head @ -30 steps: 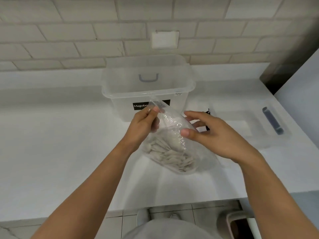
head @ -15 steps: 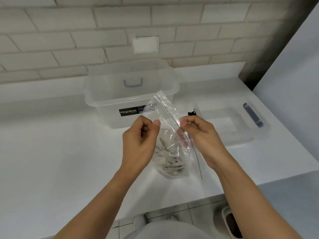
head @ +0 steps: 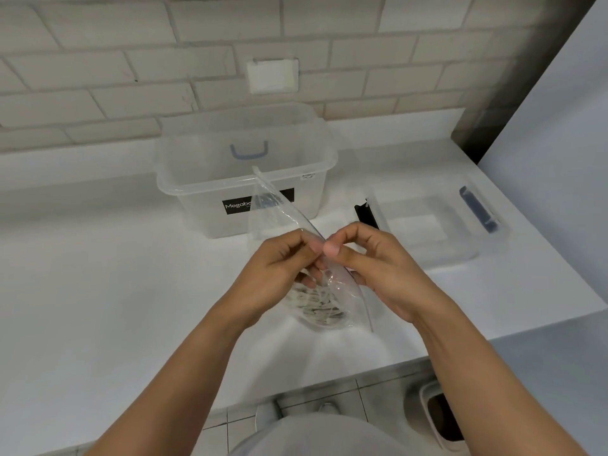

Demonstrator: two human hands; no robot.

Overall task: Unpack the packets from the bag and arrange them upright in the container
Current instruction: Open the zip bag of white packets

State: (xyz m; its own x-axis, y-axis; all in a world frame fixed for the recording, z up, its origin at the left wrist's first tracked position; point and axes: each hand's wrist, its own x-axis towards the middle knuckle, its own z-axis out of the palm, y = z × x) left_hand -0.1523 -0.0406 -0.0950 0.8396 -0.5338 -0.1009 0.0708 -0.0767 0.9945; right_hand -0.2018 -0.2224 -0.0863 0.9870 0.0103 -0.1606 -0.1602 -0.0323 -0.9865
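Bag point(head: 279, 212), clear plastic: we are holding it up over the front middle of the white surface point(head: 98, 274), between both hands. Our left grip point(head: 279, 268) is pinching the bag's top strip between thumb and curled fingers. Our right grip point(head: 378, 268) is pinching the same strip just beside it, with the two thumb tips nearly touching. The bag is tilting, its far top corner rising in front of the container point(head: 197, 222) and its belly hanging below our hands. We are not able to tell whether it is touching the surface.

Packets point(head: 319, 312), pale: all are lying bunched at the bottom of the bag.

Container, a clear box with a black label: it is standing open near the back edge of the surface, a blue handle showing through its far wall. Its lid point(head: 427, 232) is lying flat towards the right edge, carrying a dark blue latch point(head: 478, 213). A small black piece point(head: 362, 210) is standing between the lid and the container.

A white wall plate point(head: 273, 75) is sitting on the bricks behind the container. A bin point(head: 441, 419) is standing on the floor below the front edge
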